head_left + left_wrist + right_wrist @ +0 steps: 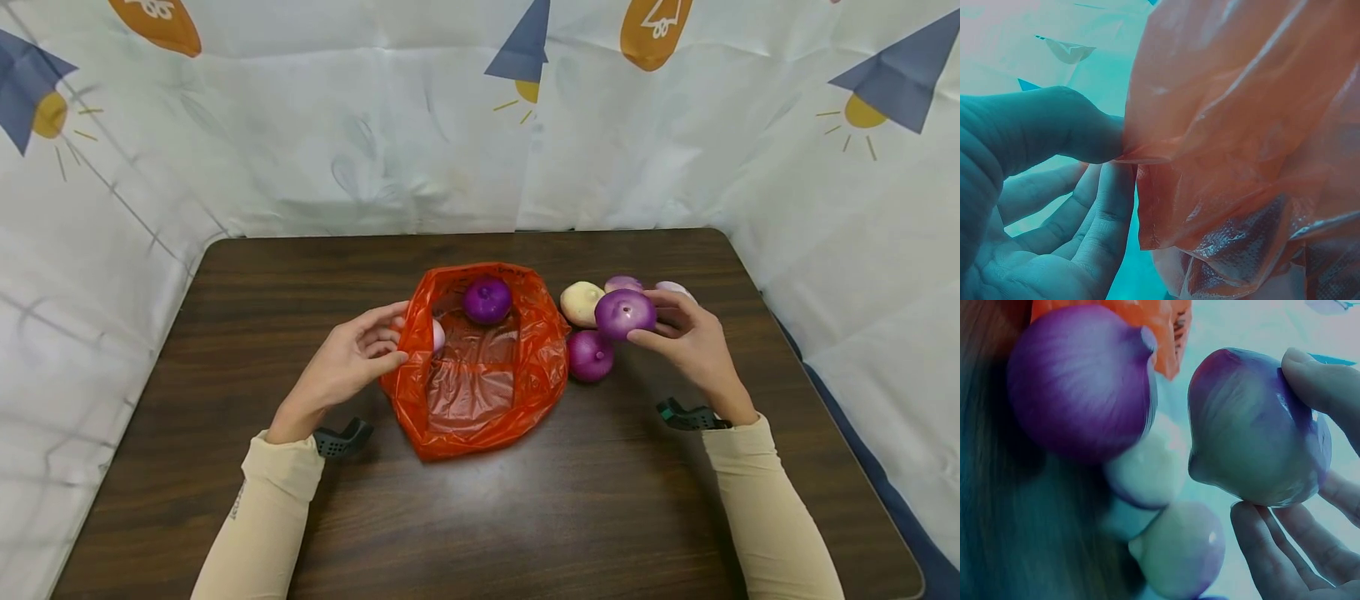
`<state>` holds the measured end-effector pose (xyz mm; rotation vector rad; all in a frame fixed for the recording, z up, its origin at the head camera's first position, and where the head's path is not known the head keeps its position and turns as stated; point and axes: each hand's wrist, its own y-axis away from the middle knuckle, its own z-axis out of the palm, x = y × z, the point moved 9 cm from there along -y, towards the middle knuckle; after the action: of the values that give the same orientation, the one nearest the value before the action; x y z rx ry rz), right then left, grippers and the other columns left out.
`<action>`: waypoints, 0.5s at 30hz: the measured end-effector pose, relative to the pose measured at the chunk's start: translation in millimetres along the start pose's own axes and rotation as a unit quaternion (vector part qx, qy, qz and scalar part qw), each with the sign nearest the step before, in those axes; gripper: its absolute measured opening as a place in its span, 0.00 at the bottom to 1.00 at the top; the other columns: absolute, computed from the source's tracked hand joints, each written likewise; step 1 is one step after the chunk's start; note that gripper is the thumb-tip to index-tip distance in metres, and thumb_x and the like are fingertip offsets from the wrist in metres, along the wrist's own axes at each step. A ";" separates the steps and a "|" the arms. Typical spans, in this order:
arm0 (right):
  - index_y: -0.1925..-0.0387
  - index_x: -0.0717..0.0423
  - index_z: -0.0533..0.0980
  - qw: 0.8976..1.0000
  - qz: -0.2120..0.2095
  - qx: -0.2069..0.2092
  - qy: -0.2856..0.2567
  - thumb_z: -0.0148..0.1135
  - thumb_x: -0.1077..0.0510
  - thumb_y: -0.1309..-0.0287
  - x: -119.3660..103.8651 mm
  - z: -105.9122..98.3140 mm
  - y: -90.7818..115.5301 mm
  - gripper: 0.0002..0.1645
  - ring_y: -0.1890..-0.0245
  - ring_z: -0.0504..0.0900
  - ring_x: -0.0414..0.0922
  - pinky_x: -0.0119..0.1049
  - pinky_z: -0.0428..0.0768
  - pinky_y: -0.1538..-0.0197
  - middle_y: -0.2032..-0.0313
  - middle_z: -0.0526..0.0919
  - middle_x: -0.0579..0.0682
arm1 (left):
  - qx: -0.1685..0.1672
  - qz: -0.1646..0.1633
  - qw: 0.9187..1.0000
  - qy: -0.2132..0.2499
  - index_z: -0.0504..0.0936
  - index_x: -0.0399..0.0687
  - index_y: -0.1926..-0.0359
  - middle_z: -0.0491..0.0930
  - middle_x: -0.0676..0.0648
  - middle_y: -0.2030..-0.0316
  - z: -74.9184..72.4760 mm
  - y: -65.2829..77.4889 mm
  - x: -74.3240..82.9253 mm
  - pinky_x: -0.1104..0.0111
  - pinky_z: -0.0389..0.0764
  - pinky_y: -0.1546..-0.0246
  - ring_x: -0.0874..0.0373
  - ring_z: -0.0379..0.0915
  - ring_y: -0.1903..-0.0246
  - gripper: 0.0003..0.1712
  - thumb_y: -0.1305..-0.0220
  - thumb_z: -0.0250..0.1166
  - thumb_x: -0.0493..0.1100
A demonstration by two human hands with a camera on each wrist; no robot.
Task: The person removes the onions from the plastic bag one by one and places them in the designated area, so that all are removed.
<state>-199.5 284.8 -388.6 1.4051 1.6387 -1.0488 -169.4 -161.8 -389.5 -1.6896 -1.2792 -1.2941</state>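
An orange-red plastic bag (480, 433) stands wide-mouthed on the table. My left hand (352, 346) pinches its left rim between thumb and fingers, as the bag film (1210, 94) in the left wrist view also shows. Inside the bag lie a purple onion (487, 300) and, by the left wall, a pale one (438, 336), partly hidden. To the right of the bag, my right hand (693, 337) grips a purple onion (625, 315) by its side. In the right wrist view this onion (1254, 431) sits between the thumb and fingertips.
Beside the bag's right side rest another purple onion (590, 357), a pale yellow onion (581, 303), a purple one behind (622, 283) and a pale one (675, 290) partly behind my right hand. White printed cloth (420, 150) hangs behind the dark wooden table (480, 533).
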 end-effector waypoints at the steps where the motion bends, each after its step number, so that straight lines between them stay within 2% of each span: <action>1: 0.36 0.52 0.76 1.000 0.002 0.003 0.003 0.78 0.61 0.44 1.9 -2.0 1.2 0.35 0.47 0.83 0.32 0.19 0.82 0.47 0.45 0.80 0.39 | -0.001 0.000 1.000 -0.001 0.66 0.47 0.24 0.74 0.38 0.41 0.1 -0.1 0.0 0.81 0.82 0.49 0.65 0.79 0.52 0.40 0.33 0.69 0.34; 9: 0.35 0.51 0.75 0.998 0.026 0.012 0.048 0.78 0.56 0.43 19.4 -11.8 8.9 0.35 0.47 0.81 0.27 0.16 0.80 0.48 0.44 0.78 0.36 | 0.000 0.001 1.000 -0.001 0.66 0.47 0.23 0.74 0.38 0.40 0.2 0.3 0.0 0.81 0.82 0.49 0.64 0.79 0.52 0.40 0.33 0.69 0.34; 15: 0.35 0.50 0.75 0.997 0.039 0.021 0.060 0.78 0.54 0.43 30.5 -15.9 13.1 0.35 0.48 0.81 0.26 0.14 0.79 0.48 0.45 0.79 0.37 | 0.003 -0.002 1.000 -0.003 0.66 0.47 0.23 0.74 0.38 0.40 -0.9 0.2 -0.7 0.82 0.82 0.49 0.64 0.79 0.52 0.40 0.33 0.70 0.34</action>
<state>-191.1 312.5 -411.5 1.5754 1.6399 -0.9757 -169.5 -163.0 -389.9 -1.6892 -1.2898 -1.2874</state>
